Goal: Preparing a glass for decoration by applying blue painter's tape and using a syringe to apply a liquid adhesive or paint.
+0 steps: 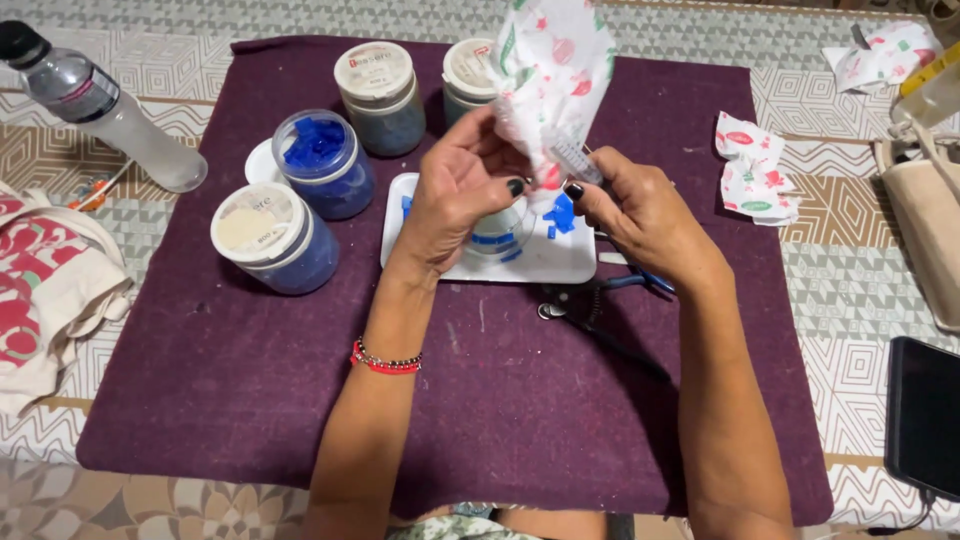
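My left hand (458, 190) and my right hand (640, 215) both grip a crumpled white paper napkin (555, 70) with red and green print, raised over a white rectangular tray (575, 262). The right fingers also pinch a small clear ridged object (575, 160) at the napkin's lower edge. On the tray lie blue tile pieces (562, 215) and a small round item with blue bands (497, 238), partly hidden behind my left hand. Black-handled nippers (590, 310) rest on the purple mat (500, 420) under my right wrist.
Several jars of blue pieces stand at the back left: an open one (322, 165) and lidded ones (272, 238), (380, 95), (468, 75). A clear bottle (105, 105) lies far left. Crumpled napkins (755, 170), a beige bag (925, 215) and a dark phone (925, 415) lie on the right.
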